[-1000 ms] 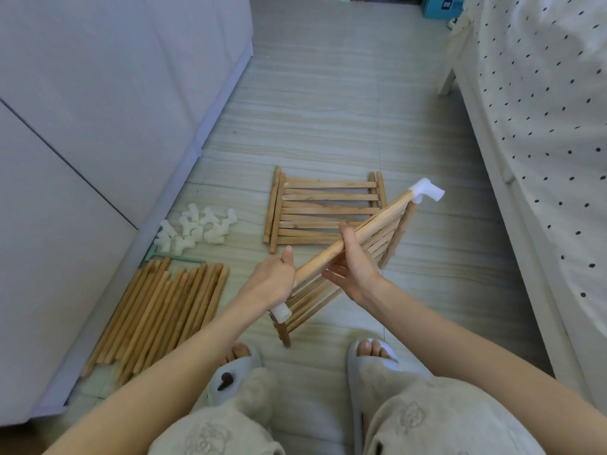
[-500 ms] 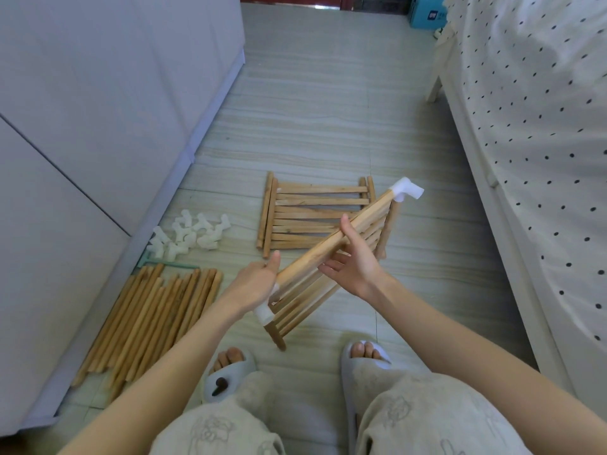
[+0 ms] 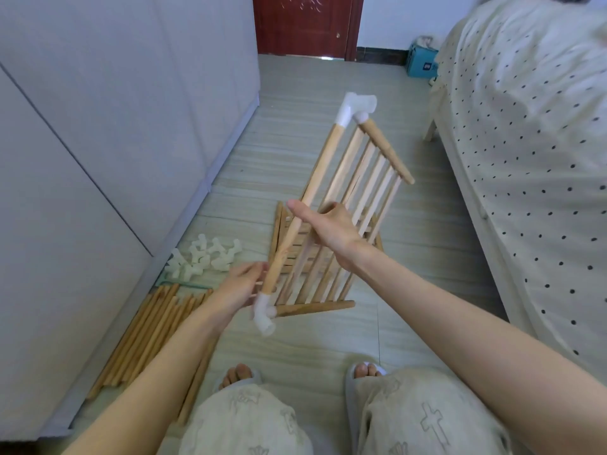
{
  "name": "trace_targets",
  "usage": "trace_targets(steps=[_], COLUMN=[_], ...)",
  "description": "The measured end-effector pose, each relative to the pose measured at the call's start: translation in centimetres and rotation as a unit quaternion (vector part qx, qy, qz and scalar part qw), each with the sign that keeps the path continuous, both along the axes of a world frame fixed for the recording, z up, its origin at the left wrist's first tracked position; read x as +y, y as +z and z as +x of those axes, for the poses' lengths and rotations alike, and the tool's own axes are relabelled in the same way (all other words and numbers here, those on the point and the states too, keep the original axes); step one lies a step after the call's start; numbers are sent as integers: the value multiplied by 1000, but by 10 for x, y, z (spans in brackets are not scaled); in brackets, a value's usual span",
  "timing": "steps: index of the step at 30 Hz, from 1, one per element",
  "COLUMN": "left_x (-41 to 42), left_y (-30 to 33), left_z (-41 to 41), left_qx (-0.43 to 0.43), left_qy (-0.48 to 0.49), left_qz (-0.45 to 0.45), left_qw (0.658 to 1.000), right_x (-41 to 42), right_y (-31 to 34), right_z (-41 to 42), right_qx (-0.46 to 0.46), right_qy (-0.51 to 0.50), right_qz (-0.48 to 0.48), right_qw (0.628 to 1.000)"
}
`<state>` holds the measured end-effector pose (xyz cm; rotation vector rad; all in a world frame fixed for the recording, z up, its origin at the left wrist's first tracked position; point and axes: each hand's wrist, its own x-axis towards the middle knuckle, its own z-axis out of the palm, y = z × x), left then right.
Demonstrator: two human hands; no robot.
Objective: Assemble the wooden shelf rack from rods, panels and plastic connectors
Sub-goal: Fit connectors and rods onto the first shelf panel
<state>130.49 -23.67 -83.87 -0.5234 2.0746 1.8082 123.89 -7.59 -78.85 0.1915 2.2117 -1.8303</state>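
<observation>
Two hands hold one slatted wooden panel (image 3: 354, 205) up in the air. A moment ago it lay low and flat, just over the floor. Now it is tipped up tall, with its top end pointing toward the door. That likely means the person is turning it to look at the open ends, so the next rod can go in.

A long round rod (image 3: 305, 205) runs down the panel's left side. It has a white plastic connector on each end. The top connector (image 3: 356, 108) is bent like an elbow and joins the rod to the panel's end bar. The bottom connector (image 3: 264, 315) does the same near the floor, and one of its holes is open.

The left hand (image 3: 239, 289) sits by the low end of the rod, with loose fingers touching it. I cannot tell if it grips. The right hand (image 3: 328, 229) is higher up. Its thumb sticks out straight and its fingers curl round the slats.

Another wooden panel (image 3: 279, 231) lies flat on the floor behind. A bunch of smooth, round, light brown loose rods (image 3: 144, 333) lies on the left. Little white spare connectors (image 3: 203, 256) sit in a pile by the wall. They look shiny and lumpy.
</observation>
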Motion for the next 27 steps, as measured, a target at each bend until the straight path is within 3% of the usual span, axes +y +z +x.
trace_targets(steps=[3,6,9,14,17,22,25,27], left_x=[-14,-31,-46,-26,-9,-2,0,-8], left_y=[31,74,123,178,190,182,156,136], left_z=[-4,-15,-28,-34,-30,-19,-7,1], left_qx=[90,171,237,309,369,411,437,440], left_qy=[73,146,183,10,50,78,100,107], left_qz=[38,98,82,-45,-96,-80,-72,-43], left_qw=[993,969,951,950,923,905,891,891], right_x=[-5,-4,4,14,14,22,31,36], right_y=[10,9,8,13,17,20,32,54], right_z=[7,16,25,33,38,48,53,53], right_qx=[70,180,259,363,398,379,380,454], right_qy=[18,31,65,124,141,171,180,107], right_qz=[98,235,377,554,603,616,566,502], right_qw=[993,955,887,739,676,668,709,729])
